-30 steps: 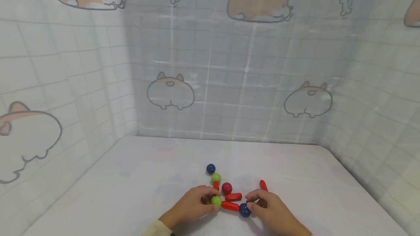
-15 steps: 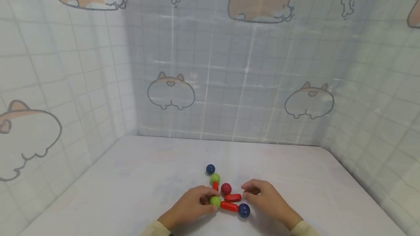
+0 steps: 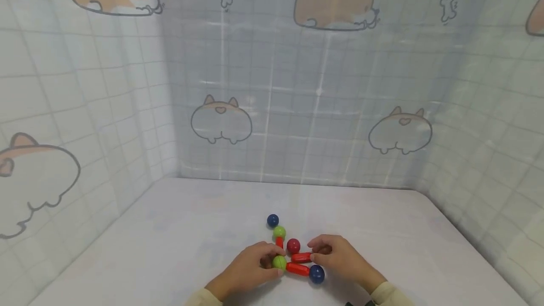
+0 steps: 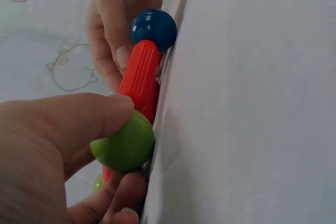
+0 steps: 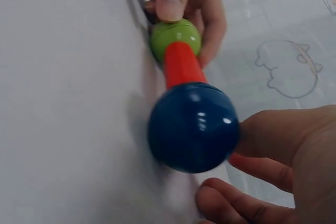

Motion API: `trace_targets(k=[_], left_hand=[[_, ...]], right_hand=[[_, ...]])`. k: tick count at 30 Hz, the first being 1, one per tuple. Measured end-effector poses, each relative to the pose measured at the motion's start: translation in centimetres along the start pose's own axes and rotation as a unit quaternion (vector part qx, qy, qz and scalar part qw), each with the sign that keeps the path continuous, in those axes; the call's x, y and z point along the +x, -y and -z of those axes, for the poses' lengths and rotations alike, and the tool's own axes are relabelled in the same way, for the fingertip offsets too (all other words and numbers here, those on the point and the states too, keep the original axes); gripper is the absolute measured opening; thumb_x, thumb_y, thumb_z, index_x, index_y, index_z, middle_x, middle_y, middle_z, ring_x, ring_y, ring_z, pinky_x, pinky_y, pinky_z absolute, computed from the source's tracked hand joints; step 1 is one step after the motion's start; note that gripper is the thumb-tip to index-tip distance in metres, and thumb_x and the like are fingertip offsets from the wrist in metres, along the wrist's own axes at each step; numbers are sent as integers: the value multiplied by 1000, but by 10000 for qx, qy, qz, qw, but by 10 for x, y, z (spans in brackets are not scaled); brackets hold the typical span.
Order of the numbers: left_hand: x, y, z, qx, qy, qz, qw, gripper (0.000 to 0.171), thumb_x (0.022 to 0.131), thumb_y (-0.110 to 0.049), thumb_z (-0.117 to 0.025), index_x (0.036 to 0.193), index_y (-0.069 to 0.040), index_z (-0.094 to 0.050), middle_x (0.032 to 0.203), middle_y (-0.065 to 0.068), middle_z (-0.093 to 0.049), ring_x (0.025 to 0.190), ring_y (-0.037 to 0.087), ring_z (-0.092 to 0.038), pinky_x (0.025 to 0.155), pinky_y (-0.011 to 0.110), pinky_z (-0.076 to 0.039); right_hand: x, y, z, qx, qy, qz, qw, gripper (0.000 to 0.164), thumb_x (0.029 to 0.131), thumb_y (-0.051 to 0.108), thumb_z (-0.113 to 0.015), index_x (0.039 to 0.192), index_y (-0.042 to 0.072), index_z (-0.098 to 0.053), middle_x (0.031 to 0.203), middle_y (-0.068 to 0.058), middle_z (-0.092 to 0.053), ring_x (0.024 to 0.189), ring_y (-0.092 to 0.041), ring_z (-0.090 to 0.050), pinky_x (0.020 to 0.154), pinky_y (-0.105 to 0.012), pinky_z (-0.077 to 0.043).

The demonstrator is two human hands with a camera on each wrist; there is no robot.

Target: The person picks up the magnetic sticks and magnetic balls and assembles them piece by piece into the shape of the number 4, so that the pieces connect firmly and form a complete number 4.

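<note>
My left hand (image 3: 250,266) pinches a green ball (image 3: 279,263) between thumb and fingers. From this ball a red rod (image 3: 298,269) leads right to a dark blue ball (image 3: 316,274). Another red rod (image 3: 279,242) runs away from the green ball's far side to a second green ball (image 3: 279,232), with a smaller-looking blue ball (image 3: 273,220) beyond. My right hand (image 3: 339,258) is just behind the larger blue ball, its thumb at the right end of a loose-looking red rod (image 3: 301,258). Its index fingertip stays apart above that rod; a firm hold does not show.
A dark red ball (image 3: 293,245) sits at the left end of the rod by my right hand. The white tabletop (image 3: 204,207) extends around the pieces. Behind and at both sides hang patterned curtains (image 3: 297,155).
My right hand has let go of the blue ball and moved to the red rod's end. It now covers where another red rod lay. The left hand keeps its hold.
</note>
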State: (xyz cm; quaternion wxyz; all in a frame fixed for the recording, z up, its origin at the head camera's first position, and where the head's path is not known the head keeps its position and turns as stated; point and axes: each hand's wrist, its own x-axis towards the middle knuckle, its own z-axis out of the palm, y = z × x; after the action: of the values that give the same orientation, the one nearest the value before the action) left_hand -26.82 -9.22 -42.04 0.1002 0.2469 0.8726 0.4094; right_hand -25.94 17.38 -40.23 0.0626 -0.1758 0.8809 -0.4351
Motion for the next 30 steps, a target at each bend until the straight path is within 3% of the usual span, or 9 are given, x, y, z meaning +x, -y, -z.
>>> trace_targets(k=[8, 17, 25, 30], left_hand=[[0, -1, -4, 283, -150, -2, 9995, 51, 79, -42, -78, 127, -30, -63, 89, -8, -53, 75, 10, -54, 65, 23, -49], [-1, 0, -7, 246, -277, -30, 9993, 36, 79, -39, -79, 113, -36, -67, 105, -8, -51, 74, 9, -55, 65, 23, -49], [1, 0, -8, 348, -350, -104, 9987, 30, 80, -33, -78, 107, -36, -67, 107, -9, -52, 73, 8, -55, 64, 23, -49], [0, -5, -12, 554, -503, -21, 9972, 26, 79, -40, -78, 102, -37, -66, 104, -8, -51, 71, 8, -52, 61, 23, -47]], right_hand=[[-3, -1, -9, -309, -320, -70, 9990, 21, 89, 26, -70, 106, 15, -73, 93, 5, -62, 84, -16, -57, 71, -29, -50], [-3, -2, -9, -239, -267, -170, 9992, 17, 88, 22, -71, 104, 16, -75, 92, 4, -62, 85, -17, -57, 73, -31, -50], [0, -4, -8, -397, -261, -120, 9988, 24, 87, 29, -73, 106, 15, -75, 90, 5, -62, 81, -16, -55, 68, -29, -49], [2, -6, -9, -642, -304, -61, 9975, 22, 86, 33, -73, 103, 18, -76, 86, 6, -60, 78, -15, -54, 66, -27, -47]])
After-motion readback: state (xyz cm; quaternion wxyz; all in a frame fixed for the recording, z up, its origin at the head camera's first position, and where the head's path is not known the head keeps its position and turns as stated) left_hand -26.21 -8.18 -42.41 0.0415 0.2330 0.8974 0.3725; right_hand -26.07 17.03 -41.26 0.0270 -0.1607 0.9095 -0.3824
